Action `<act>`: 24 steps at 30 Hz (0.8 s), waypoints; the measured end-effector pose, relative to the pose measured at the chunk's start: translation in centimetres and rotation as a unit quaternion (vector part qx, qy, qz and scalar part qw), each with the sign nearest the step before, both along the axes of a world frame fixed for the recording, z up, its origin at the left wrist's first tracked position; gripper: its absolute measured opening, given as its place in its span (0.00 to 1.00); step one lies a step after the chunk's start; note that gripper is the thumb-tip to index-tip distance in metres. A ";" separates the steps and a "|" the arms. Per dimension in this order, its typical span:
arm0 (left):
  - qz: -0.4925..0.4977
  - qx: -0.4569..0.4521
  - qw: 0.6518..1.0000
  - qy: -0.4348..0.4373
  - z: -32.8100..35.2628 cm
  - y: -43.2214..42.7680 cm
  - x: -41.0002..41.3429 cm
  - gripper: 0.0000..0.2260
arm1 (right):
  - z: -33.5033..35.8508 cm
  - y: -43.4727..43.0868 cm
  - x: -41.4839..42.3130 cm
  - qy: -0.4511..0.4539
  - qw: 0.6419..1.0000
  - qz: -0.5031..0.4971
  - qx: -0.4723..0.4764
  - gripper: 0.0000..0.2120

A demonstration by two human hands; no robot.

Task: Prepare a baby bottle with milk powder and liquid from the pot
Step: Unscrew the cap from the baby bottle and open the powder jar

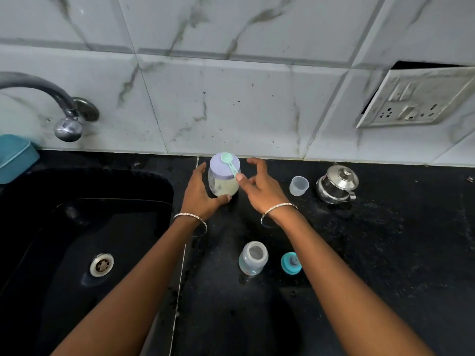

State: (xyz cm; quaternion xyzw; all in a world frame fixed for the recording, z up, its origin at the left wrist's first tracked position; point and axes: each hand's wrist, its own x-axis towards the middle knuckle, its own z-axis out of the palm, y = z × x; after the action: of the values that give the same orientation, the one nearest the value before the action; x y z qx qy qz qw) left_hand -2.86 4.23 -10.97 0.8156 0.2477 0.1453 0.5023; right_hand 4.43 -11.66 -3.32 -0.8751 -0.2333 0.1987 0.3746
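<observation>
We judge the powder step is beginning. The left hand [199, 191] grips the powder jar [223, 186] at the countertop's [359, 253] back edge. The right hand [262, 186], fingers spread, holds nothing; its thumb touches the scoop [227, 159] on the lid [218, 168]. Next: lift scoop, unscrew lid. The baby bottle [253, 260] stands uncapped nearer the front.

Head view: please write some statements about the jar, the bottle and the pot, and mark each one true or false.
1. The scoop lies on the lid of the jar. True.
2. The bottle has its cap on. False: it is open, and the cap is beside it.
3. The pot is covered by its lid. True.
4. The left hand holds the pot. False: it grips the jar.
</observation>
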 end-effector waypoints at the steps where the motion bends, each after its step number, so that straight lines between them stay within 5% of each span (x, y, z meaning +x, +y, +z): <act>1: 0.001 0.002 1.000 0.000 -0.3 0.3 0.4 0.49 | -0.3 0.8 0.5 0.017 1.000 0.004 -0.008 0.28; 7: -0.001 -0.030 1.000 -0.009 -1.5 0.8 2.3 0.53 | -1.8 3.3 2.0 0.041 0.998 -0.024 0.044 0.29; 12: 0.014 -0.041 0.999 -0.015 -1.9 0.5 3.1 0.42 | -2.3 2.6 1.6 0.077 0.984 -0.037 0.158 0.20; 17: 0.042 -0.013 0.999 -0.004 -2.2 -0.1 2.2 0.41 | -1.6 0.2 0.3 0.105 0.959 -0.076 0.252 0.13; 24: 0.045 0.079 0.995 -0.036 1.3 -3.8 -3.0 0.40 | -0.1 -2.1 -3.2 -0.042 0.981 -0.123 0.146 0.12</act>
State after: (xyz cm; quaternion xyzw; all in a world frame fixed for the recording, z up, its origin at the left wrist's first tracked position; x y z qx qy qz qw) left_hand -5.85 0.45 -9.68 0.8350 0.2541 0.2163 0.4375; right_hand 1.22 -13.76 -3.37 -0.8406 -0.1658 0.0781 0.5096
